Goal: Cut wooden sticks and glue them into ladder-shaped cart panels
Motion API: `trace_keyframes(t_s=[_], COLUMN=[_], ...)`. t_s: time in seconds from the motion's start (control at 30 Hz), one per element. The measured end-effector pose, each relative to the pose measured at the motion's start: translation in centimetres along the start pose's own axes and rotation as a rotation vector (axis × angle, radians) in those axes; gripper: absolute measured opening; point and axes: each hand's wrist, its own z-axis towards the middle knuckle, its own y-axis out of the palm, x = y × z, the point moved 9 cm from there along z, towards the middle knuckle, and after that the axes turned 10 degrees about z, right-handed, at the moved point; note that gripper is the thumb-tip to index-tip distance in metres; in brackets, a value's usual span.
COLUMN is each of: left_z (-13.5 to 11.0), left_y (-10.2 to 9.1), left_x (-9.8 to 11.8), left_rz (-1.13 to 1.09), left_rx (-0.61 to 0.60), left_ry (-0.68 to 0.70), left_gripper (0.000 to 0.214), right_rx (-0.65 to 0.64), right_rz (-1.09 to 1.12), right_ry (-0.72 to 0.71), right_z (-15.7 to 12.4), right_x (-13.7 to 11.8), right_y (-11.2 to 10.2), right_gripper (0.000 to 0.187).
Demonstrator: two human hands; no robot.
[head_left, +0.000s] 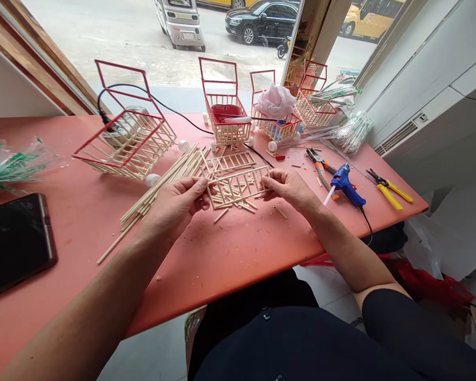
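Note:
Over the pink table [230, 254], my two hands hold a small lattice frame of thin wooden sticks [238, 188]. My left hand [178, 203] pinches its left end with closed fingers. At the right end, my right hand [289, 189] grips with curled fingers. A second flat stick lattice [230, 160] lies just behind the held one. A bundle of loose long sticks [166, 180] lies beside my left hand. Short stick offcuts are scattered under the frame.
Several stick baskets with red frames [127, 132] [224, 111] [280, 124] [313, 103] stand at the back. A blue glue gun [347, 185], orange pliers [321, 166] and yellow cutters [391, 189] lie right. A black phone [16, 241] and green-printed plastic bag [11, 164] lie left.

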Motion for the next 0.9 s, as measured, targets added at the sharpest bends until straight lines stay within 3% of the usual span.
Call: trace_keyframes(t_s=[0.23,0.5,0.9], left_z=[-0.20,-0.13,-0.17], left_y=[-0.02,-0.28,0.03], left_x=[-0.37,-0.36,0.06], left_rz=[0.045,0.009,0.064], left_rx=[0.000,0.027,-0.011], left_ry=[-0.059,-0.087,-0.072], left_gripper=[0.040,0.027,0.048], right_rx=[0.025,0.034,-0.006], right_rz=[0.048,0.078,0.036], right_ry=[0.055,0.092,0.034], right_z=[-0.12,-0.33,-0.28], right_x=[0.20,0.32,0.07], right_y=[0.23,0.43,0.46], right_gripper=[0.041,0.044,0.044])
